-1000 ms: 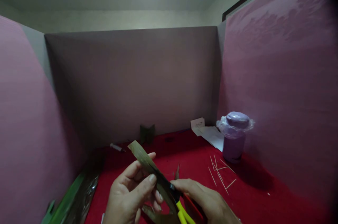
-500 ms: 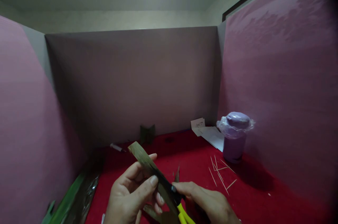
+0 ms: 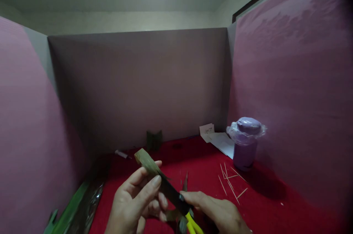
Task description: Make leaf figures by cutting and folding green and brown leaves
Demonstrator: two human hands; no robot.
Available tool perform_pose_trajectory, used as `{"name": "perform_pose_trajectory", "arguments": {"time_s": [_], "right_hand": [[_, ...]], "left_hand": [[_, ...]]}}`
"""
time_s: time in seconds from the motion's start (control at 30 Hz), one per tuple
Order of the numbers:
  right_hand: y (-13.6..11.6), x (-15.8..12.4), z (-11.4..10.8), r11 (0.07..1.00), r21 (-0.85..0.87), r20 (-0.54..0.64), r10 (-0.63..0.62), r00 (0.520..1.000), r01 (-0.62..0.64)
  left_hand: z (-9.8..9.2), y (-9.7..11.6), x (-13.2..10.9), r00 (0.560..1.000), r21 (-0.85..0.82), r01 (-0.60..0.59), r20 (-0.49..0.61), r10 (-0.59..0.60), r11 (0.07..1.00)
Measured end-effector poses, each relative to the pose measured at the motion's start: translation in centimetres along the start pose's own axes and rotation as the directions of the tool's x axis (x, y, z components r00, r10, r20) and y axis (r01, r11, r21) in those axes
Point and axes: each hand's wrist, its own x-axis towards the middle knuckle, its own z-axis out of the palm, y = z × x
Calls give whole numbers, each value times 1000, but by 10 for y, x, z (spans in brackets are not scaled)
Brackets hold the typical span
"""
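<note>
My left hand (image 3: 140, 199) pinches a strip of dull green leaf (image 3: 147, 160) between thumb and fingers, its pale cut end sticking up to the left. My right hand (image 3: 216, 210) grips a pair of scissors (image 3: 173, 195) with dark blades and yellow handles. One dark blade lies along the strip, pointing toward my left thumb. Part of the handles is hidden below the right hand. Behind the scissors' pivot a thin brown pointed piece (image 3: 185, 182) rises; I cannot tell what it belongs to.
Thin wooden sticks (image 3: 228, 178) lie scattered on the red cloth (image 3: 261, 204) at right. Beyond them stands a purple container (image 3: 245, 151) wrapped in plastic, near white papers (image 3: 220, 143). Long green leaves (image 3: 73, 202) lie at left; a syringe-like tube (image 3: 121, 154) and a folded green piece (image 3: 153, 140) sit at the back.
The scissors' blade now covers more of the strip's lower part, and a thin sliver stands off the strip's edge. My left thumb has shifted slightly up and left.
</note>
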Motion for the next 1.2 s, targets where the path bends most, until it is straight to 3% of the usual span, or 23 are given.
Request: {"name": "perform_pose_trajectory", "arguments": {"time_s": [0.27,0.43,0.73,0.97,1.2], "right_hand": [[-5,5,-3,997,25,-7,-71,997,71],[-6,3,-5,998,-51,0,-41,999,41],[-1,3,0,998,38,-34,-43,998,45],[-5,3,-4,999,-35,-9,-12,1000,12],[0,2,1,999,39,-1,-20,1000,20]], "left_hand": [[-7,0,2,998,60,19,50,-22,998],[-9,-1,3,996,71,-5,92,-2,997],[-3,-4,0,990,87,17,141,-29,996],[-6,-4,0,984,103,18,172,-36,995],[-6,-4,0,981,113,20,192,-42,993]]}}
